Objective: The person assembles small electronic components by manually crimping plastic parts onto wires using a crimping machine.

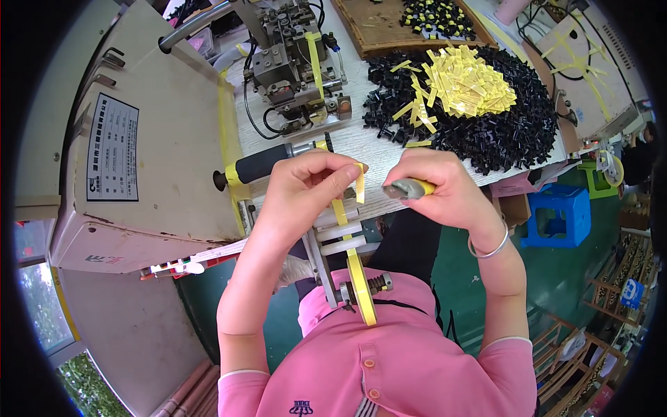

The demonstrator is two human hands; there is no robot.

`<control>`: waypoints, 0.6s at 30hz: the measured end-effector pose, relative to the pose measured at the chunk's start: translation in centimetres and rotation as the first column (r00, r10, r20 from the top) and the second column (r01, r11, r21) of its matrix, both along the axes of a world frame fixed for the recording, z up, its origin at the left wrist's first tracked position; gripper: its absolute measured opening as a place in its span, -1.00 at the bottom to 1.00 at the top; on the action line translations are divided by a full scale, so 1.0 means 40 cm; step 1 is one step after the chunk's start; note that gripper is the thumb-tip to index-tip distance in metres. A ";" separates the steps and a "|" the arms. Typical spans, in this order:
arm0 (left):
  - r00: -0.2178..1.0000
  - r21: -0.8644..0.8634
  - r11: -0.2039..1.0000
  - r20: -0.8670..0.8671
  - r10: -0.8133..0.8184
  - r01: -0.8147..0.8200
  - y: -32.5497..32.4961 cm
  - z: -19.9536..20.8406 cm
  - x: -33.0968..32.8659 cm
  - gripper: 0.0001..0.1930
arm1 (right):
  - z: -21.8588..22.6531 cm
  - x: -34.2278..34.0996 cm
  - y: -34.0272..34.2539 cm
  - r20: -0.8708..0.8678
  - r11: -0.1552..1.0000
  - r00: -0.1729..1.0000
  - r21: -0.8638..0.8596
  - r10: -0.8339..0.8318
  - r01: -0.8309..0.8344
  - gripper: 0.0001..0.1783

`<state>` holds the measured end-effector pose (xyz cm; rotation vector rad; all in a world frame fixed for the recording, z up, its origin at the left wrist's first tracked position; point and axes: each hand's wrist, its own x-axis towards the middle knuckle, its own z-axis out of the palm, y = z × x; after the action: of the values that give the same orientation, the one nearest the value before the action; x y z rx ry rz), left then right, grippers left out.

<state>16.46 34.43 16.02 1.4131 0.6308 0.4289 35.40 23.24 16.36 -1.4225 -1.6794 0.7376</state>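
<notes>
The strip (360, 185) in my left hand (306, 186) is plain yellow; the tool (404, 188) in my right hand (445, 184) shows grey and yellow. My bangle (492, 249) is silver. Shirt (438, 354): I record solid pink, white sleeve edging, orange buttons (369, 363), a dark emblem (301, 407). My trousers (415, 243): black. Tape roll (360, 288), near me: yellow. Bench (361, 142): whitish, faintly streaked. On it, far right: yellow heap of strips (469, 83) against black small parts (511, 142). Cabinet (163, 83), left: cream, pale label (113, 147), dark markings. Floor (469, 267): green. Right: blue stool (556, 217), lime-green stool (599, 182).
</notes>
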 end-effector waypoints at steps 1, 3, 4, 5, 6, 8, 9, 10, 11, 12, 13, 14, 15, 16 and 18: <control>1.000 -0.068 0.997 -0.007 0.029 -0.029 -0.003 -0.001 -0.001 -0.86 | -0.012 -0.006 0.001 -0.001 1.000 1.000 0.001 0.000 0.000 -0.86; 0.998 -0.078 0.995 -0.015 0.065 -0.066 -0.005 -0.002 -0.003 -0.87 | -0.026 -0.029 0.011 -0.055 0.991 0.990 0.008 -0.130 0.130 -0.92; 0.995 -0.088 0.991 -0.021 0.099 -0.101 -0.006 -0.002 -0.004 -0.87 | -0.012 -0.038 0.005 -0.221 0.968 0.951 -0.180 -0.215 0.177 -0.91; 0.995 -0.087 0.991 -0.021 0.099 -0.100 -0.007 -0.002 -0.004 -0.87 | -0.009 -0.051 0.008 -0.221 0.968 0.951 -0.180 -0.215 0.177 -0.91; 0.993 -0.048 0.992 -0.014 0.114 -0.115 -0.007 -0.003 -0.003 -0.88 | -0.007 -0.062 0.011 -0.385 0.954 0.885 -0.244 -0.261 0.175 -0.91; 0.992 -0.008 0.992 -0.007 0.129 -0.129 -0.009 -0.005 -0.002 -0.88 | -0.012 -0.073 0.018 -0.532 0.938 0.788 -0.306 -0.309 0.161 -0.91; 0.991 0.024 0.991 -0.020 0.135 -0.134 -0.010 -0.006 -0.001 -0.89 | -0.023 -0.074 0.020 -0.549 0.940 0.780 -0.311 -0.299 0.141 -0.91; 0.989 0.057 0.989 -0.033 0.141 -0.139 -0.012 -0.006 0.000 -0.89 | -0.032 -0.076 0.023 -0.566 0.941 0.772 -0.316 -0.289 0.121 -0.92; 0.989 0.058 0.988 -0.035 0.142 -0.140 -0.013 -0.007 -0.001 -0.89 | -0.038 -0.080 0.027 -0.568 0.941 0.771 -0.315 -0.288 0.119 -0.92; 0.988 0.079 0.985 -0.023 0.153 -0.151 -0.014 -0.008 -0.001 -0.90 | -0.042 -0.083 0.030 -0.557 0.946 0.778 -0.289 -0.290 0.146 -0.92; 0.986 0.101 0.982 -0.010 0.163 -0.162 -0.015 -0.009 -0.001 -0.90 | -0.046 -0.086 0.033 -0.546 0.949 0.785 -0.262 -0.294 0.173 -0.93; 0.986 0.102 0.981 -0.012 0.165 -0.163 -0.015 -0.013 -0.002 -0.90 | -0.049 -0.090 0.035 -0.548 0.950 0.784 -0.262 -0.292 0.170 -0.93; 0.984 0.114 0.978 -0.003 0.176 -0.175 -0.015 -0.018 -0.004 -0.90 | -0.051 -0.095 0.034 -0.544 0.949 0.786 -0.266 -0.294 0.171 -0.92; 0.982 0.126 0.974 0.006 0.187 -0.186 -0.016 -0.022 -0.005 -0.90 | -0.054 -0.101 0.033 -0.540 0.948 0.788 -0.270 -0.296 0.171 -0.92; 0.979 0.110 0.973 0.028 0.203 -0.205 -0.020 -0.028 -0.004 -0.90 | -0.060 -0.117 0.034 -0.589 0.939 0.742 -0.303 -0.320 0.164 -0.92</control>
<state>16.30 33.64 14.92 1.4547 0.7518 0.6473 30.71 24.59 13.94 -1.3087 -0.8792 1.1368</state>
